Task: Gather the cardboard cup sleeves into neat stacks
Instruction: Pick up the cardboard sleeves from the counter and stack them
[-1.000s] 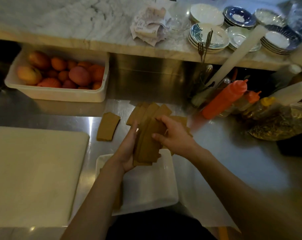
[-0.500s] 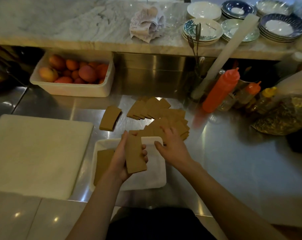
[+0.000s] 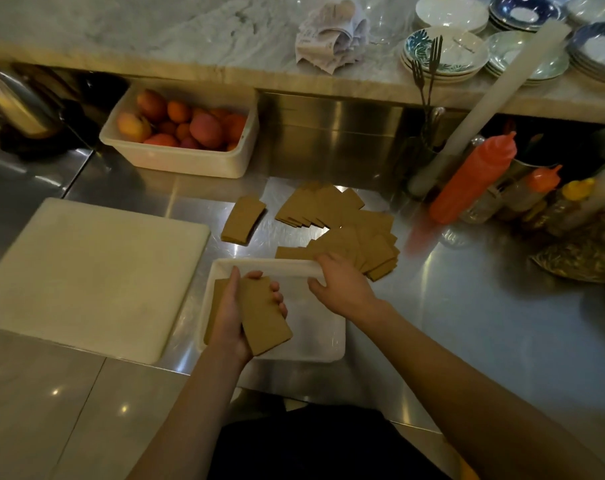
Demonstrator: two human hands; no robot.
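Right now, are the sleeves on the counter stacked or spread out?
Mostly spread: the sleeves on the counter lie fanned and overlapping beyond the white tray; only the left hand holds a squared stack.

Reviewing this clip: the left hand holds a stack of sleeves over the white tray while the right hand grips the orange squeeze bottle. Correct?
Not quite. The head view shows the right hand at the white tray's far rim beside loose sleeves, away from the orange squeeze bottle. The left hand holds the stack of sleeves.

Café or restaurant kitchen: steel counter point(image 3: 467, 306), stacked plates point(image 3: 446, 53), sauce bottles point(image 3: 474, 178), fruit tub point(image 3: 183, 161).
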